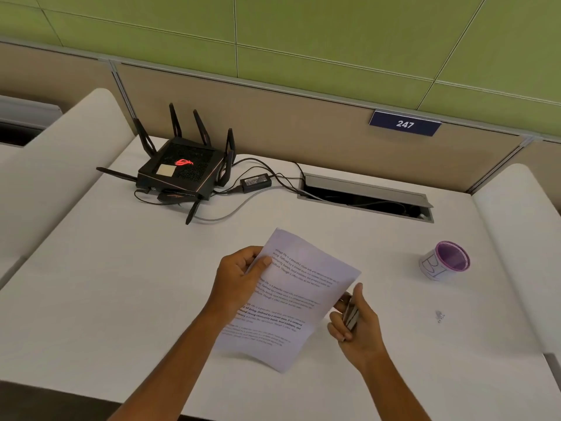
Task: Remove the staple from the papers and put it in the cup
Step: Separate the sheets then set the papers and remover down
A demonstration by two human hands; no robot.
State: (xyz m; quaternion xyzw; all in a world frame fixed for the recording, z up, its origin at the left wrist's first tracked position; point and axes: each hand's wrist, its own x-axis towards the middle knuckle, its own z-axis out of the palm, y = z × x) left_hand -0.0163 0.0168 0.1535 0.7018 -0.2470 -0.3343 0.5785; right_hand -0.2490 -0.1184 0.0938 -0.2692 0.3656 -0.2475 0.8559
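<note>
The printed papers [299,294] are held tilted above the white desk [121,299]. My left hand [239,279] grips their upper left edge, thumb on top. My right hand [355,322] is at the papers' right edge with its fingers curled round a small metal tool [350,316], apparently a staple remover. The staple itself is too small to make out. A white paper cup [444,261] with a purple rim and pen marks stands on the desk to the right, well apart from both hands.
Several small loose metal bits [439,316], maybe staples, lie right of my right hand. A black router [179,170] with antennas, a power brick [255,181] and cables sit at the back left. An open cable tray [364,197] is set into the desk's rear.
</note>
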